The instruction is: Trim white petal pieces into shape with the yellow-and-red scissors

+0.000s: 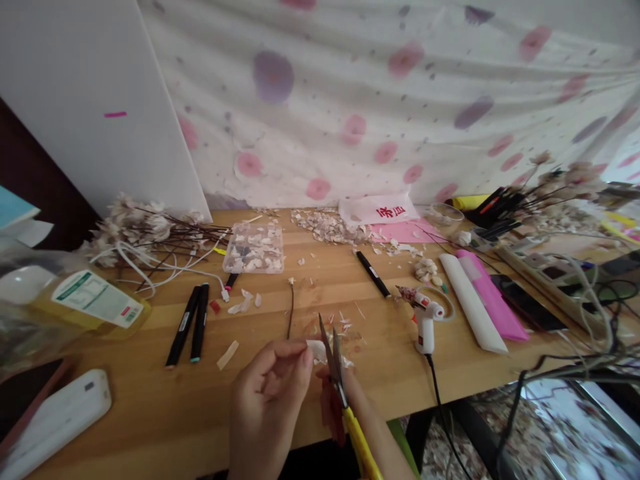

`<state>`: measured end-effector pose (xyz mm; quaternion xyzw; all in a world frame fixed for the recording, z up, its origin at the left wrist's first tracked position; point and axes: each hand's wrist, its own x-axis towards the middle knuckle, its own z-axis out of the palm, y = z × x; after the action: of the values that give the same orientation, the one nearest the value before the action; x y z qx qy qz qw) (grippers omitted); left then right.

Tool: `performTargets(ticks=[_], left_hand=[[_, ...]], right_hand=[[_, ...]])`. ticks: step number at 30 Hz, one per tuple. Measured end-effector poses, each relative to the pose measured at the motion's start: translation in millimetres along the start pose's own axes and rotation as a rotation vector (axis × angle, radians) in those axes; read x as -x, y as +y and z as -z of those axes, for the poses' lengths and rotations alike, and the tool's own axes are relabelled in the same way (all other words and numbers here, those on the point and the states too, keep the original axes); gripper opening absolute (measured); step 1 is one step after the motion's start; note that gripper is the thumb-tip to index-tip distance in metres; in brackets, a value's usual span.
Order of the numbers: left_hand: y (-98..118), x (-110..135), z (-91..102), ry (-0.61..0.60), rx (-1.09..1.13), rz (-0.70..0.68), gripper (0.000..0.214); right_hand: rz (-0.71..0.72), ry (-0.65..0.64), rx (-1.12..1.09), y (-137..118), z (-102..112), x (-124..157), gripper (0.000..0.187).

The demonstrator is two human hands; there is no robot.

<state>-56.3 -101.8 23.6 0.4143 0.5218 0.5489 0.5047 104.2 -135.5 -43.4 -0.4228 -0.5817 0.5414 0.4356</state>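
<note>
Left hand (270, 393) fingers pinch white scrap (316, 349); right hand (350, 407) grips scissors (333, 360) (blades parted).

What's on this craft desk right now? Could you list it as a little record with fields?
Left hand: pinches a small white petal piece
Right hand: holds yellow-handled scissors, blades open at the piece
Surface: wooden table strewn with white scraps
Right of hands: white glue gun, corded
Left of hands: two black markers
Further back: clear plastic tray of scraps
Ahead of hands: thin dark stem
</note>
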Motion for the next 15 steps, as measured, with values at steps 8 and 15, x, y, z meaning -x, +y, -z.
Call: performTargets(ticks=[8,15], left_hand=[[0,-2,-1.9,-0.055,0.027,0.006,0.017],[10,-4,-1.0,-0.035,0.026,-0.015,0.010]], right_hand=[[0.002,0.033,0.145,-57,-2,7,0.098],[-0.004,0.086,0.185,-65,-8,6,0.093]])
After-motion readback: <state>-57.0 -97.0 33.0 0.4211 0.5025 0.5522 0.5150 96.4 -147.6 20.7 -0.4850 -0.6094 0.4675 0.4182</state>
